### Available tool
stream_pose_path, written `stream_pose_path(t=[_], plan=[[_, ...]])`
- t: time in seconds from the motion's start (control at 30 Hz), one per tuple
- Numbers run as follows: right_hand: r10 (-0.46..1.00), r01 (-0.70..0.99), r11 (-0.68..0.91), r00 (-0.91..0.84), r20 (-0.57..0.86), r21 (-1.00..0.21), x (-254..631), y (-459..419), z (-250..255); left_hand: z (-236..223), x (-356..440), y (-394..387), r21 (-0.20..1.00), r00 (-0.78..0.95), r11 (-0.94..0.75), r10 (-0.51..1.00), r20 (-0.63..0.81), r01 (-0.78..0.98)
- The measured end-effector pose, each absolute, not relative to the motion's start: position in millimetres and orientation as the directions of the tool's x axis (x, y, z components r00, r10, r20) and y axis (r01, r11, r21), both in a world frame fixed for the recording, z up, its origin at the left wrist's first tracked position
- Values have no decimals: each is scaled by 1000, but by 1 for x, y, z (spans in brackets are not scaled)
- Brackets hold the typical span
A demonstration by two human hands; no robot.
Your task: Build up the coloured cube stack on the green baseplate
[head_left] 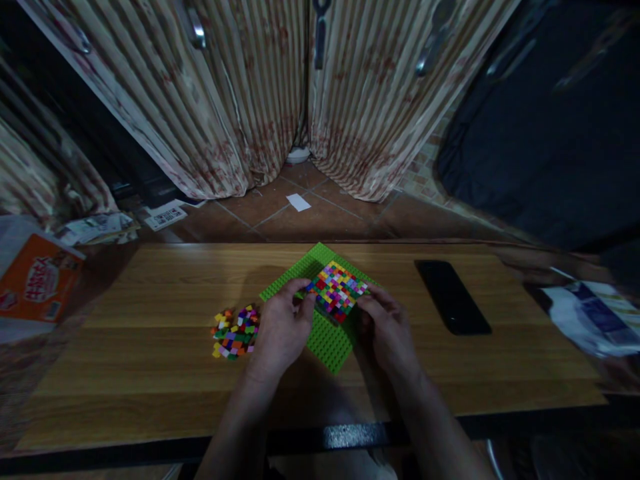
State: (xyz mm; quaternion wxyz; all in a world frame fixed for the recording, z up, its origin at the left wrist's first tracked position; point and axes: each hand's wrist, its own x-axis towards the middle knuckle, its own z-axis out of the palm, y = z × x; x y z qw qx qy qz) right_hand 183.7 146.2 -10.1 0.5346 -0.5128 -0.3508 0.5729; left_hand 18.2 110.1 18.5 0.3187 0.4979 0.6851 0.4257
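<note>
A square mosaic of small multicoloured building bricks (336,288) is in front of me, turned corner-on over a green studded baseplate (330,343). My left hand (287,323) pinches its left corner between thumb and fingers, by a blue brick. At the right corner, my right hand (386,320) is closed on the edge in the same way. Whether the mosaic is fixed to the baseplate or held just above it, I cannot tell. Left of my left hand lies a pile of loose coloured bricks (234,333), partly hidden by that hand.
A black phone (453,297) lies on the wooden table (150,373), right of my hands. Beyond the far edge are a tiled floor, a white paper (299,202) and striped curtains (260,100). An orange and white bag (37,280) stands at the left; a plastic packet (595,317) lies right.
</note>
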Motion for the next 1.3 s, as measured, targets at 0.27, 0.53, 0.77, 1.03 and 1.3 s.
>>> stream_pose_path(t=[0.27, 0.53, 0.77, 1.03, 1.3], plan=[[962, -234, -212, 121, -245, -949, 182, 148, -11, 16, 20, 111, 903, -312, 121, 950, 15, 413], [966, -296, -168, 142, -217, -940, 179, 146, -13, 15, 20, 111, 881, -320, 119, 947, 38, 458], [992, -228, -67, 90, -89, -971, 182, 144, -16, 16, 20, 112, 918, -331, 137, 943, -7, 371], [956, -103, 29, 292, -3, -994, 185, 132, -17, 21, -1, 111, 931, -318, 56, 946, 66, 362], [886, 282, 462, -91, 456, -841, 152, 88, 3, 22, -47, 108, 977, -663, 32, 739, 120, 213]])
